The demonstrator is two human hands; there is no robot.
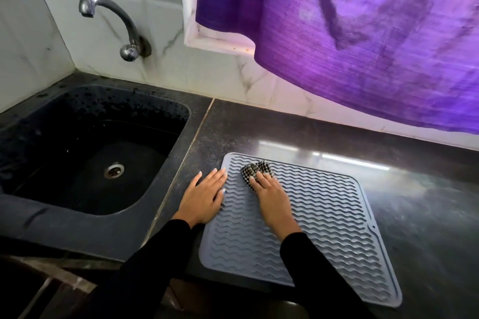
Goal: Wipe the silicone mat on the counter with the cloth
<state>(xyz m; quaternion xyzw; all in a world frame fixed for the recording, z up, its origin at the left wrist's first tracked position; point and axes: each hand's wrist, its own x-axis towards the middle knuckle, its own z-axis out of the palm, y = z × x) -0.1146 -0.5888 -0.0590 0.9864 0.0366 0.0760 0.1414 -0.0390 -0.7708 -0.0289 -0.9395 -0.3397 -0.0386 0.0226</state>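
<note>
**Wiping under way at the mat's far-left corner**

Your right hand [270, 189] lies flat on the bunched checked cloth [255, 169], fingers straight and close together, pressing it down onto the silicone mat [324, 215]. The cloth sits near the mat's far-left corner, just beside your other hand. Your left hand [204, 194] is spread open, palm down, across the mat's left edge, partly on the mat and partly on the dark counter [414, 202], and seems to be steadying the mat.

The mat lies flat on the counter to the right of the black sink [85, 153], with its near corner reaching the counter's front edge.

How much is done is hard to read: the ridged surface shows no clear difference between wiped and unwiped areas. Judging by the cloth's place alone, you are working 1 corner, and the middle, the right side and the near part probably still need passes. Keep the left hand planted so the mat does not slide.
</note>
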